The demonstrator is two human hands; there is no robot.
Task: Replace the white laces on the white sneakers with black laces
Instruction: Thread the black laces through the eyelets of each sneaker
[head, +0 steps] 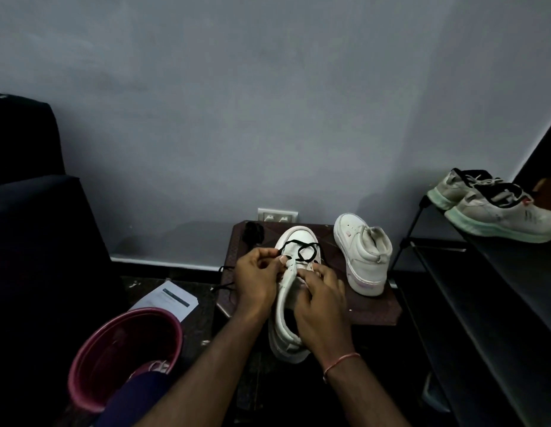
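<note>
A white sneaker (288, 306) lies on a small brown table (376, 309), toe towards the wall, heel hanging over the near edge. A black lace (302, 252) loops across its toe end. My left hand (257, 280) pinches the lace at the sneaker's left eyelets. My right hand (322, 306) grips the sneaker's right side and tongue. A second white sneaker (362, 257) stands to the right on the table, with no lace visible. Another bundle of black lace (252, 232) lies at the table's far left corner.
A pink bucket (123, 355) stands on the floor at the lower left, with a sheet of paper (172, 298) beyond it. A dark shoe rack (490, 288) at the right carries a pair of grey sneakers (496, 211). A dark chair (37, 226) fills the left.
</note>
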